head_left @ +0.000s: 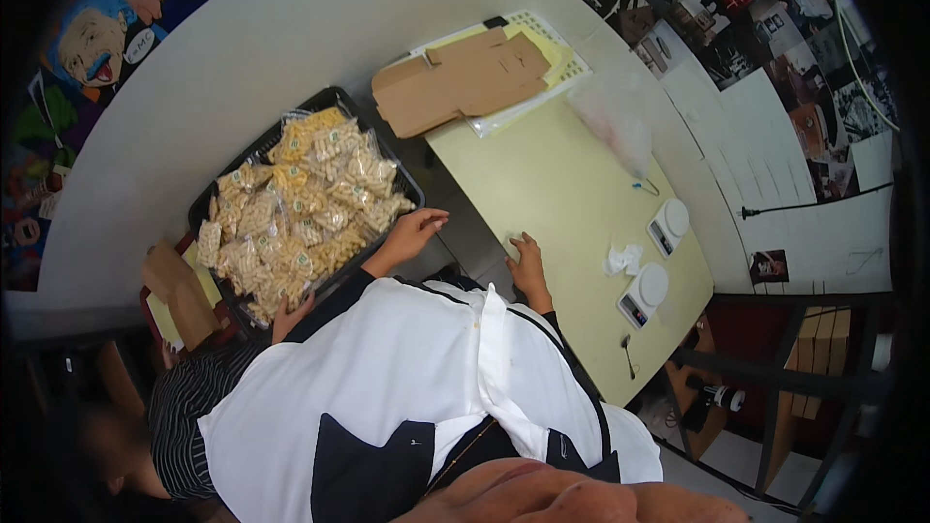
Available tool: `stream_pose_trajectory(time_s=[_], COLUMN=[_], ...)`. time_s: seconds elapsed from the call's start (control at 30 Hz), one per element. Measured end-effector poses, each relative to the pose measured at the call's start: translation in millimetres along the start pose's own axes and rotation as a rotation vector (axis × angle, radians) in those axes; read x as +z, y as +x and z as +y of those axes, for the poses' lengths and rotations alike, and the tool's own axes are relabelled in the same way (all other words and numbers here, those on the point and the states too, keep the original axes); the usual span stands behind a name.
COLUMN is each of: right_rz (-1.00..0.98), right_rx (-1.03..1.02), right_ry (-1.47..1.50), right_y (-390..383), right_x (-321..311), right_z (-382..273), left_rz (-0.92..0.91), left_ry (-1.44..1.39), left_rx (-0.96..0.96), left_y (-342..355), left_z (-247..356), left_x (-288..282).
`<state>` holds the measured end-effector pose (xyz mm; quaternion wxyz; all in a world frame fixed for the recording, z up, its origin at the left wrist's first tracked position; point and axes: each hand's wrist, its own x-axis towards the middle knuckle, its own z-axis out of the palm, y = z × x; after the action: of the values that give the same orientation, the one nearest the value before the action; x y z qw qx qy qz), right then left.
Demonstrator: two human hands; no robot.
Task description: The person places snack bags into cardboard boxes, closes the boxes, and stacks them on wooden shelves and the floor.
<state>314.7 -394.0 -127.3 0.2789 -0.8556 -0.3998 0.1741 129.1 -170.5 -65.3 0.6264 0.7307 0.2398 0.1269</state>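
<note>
My left hand (415, 235) hovers beside the right edge of a black plastic crate (415, 186), fingers stretched out and nothing in them. Heaped in that crate are many clear bags of pale yellow, stick-like pieces (300, 208), some with small green-marked labels. At the near left edge of a pale yellow table (542, 169), my right hand (528, 269) rests with its fingers apart, holding nothing. Another person's hand (293, 314) touches the crate's near side.
A flattened brown cardboard box (455, 87) lies on the table's far end. Along its right side are a clear plastic bag (615, 121), two white scales (668, 225), a crumpled tissue (623, 260) and a small dark tool (629, 356). A striped-sleeved person (189, 416) is close on my left.
</note>
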Motion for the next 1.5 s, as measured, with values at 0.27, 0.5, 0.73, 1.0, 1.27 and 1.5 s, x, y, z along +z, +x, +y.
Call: stream_pose_trajectory(time_s=[0.27, 0.5, 0.73, 1.0, 1.27, 1.5], right_rz=[-0.192, -0.347, -0.380, -0.373, -0.450, -0.405], right_rx=[0.148, 0.203, 0.162, 0.110, 0.161, 0.143], right_ry=[-0.072, -0.099, 0.015, -0.035, 0.015, 0.043], right_y=[57, 62, 59, 59, 73, 69], right_x=[-11, -26, -30, -21, -32, -31], right_z=[24, 19, 30, 50, 61, 64], left_rz=[0.251, 0.289, 0.280, 0.306, 0.399, 0.431], left_ry=[0.280, 0.559, 0.722, 0.669, 0.656, 0.576], left_rx=[0.104, 0.086, 0.042, 0.111, -0.073, -0.060], left_y=[85, 165, 210, 217, 223, 235], left_z=[4, -17, -62, -61, -43, -33], left_x=[-40, -53, -56, -57, -66, -84])
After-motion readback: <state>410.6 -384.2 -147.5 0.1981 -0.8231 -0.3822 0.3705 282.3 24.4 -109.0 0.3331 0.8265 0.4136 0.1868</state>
